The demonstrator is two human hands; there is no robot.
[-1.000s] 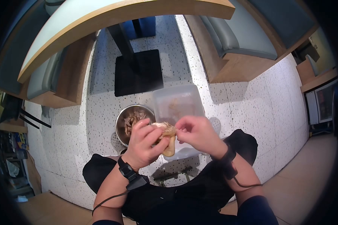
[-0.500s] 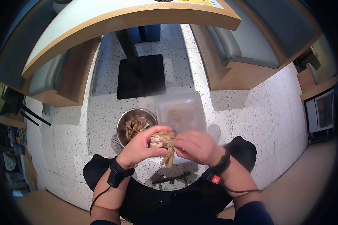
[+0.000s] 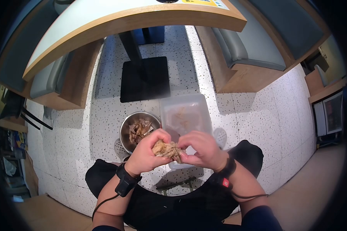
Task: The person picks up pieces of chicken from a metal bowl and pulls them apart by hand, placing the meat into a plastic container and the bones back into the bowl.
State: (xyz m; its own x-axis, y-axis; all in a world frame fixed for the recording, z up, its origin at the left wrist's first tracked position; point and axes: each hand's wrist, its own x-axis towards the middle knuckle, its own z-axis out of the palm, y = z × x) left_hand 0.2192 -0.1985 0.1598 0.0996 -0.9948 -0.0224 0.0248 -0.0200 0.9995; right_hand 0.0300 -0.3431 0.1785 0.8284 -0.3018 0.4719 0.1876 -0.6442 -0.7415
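Between my two hands is a lump of torn, pale brown and yellowish meat (image 3: 164,149) that looks like cooked chicken. My left hand (image 3: 146,153) wraps around its left side, thumb below and fingers above. My right hand (image 3: 204,151) pinches the ragged right end, with bent fingers and thumb against it. Just beyond my left hand, a round steel bowl (image 3: 123,133) holds brown, crumpled scraps. A translucent plastic bin (image 3: 202,109) stands to the right of the bowl, beyond my hands, with a few pale brown shreds in its bottom.
Ahead, a wood-edged table (image 3: 135,19) stands on a black square base (image 3: 144,79). Padded benches (image 3: 254,50) flank it on both sides. My knees in dark trousers (image 3: 248,158) lie either side of my hands. Grey perforated shoes (image 3: 220,136) rest on the speckled floor.
The meat has been turned in my hands, and the piece dangling below it no longer hangs there. My right hand has rotated, its thumb now lower against the meat.
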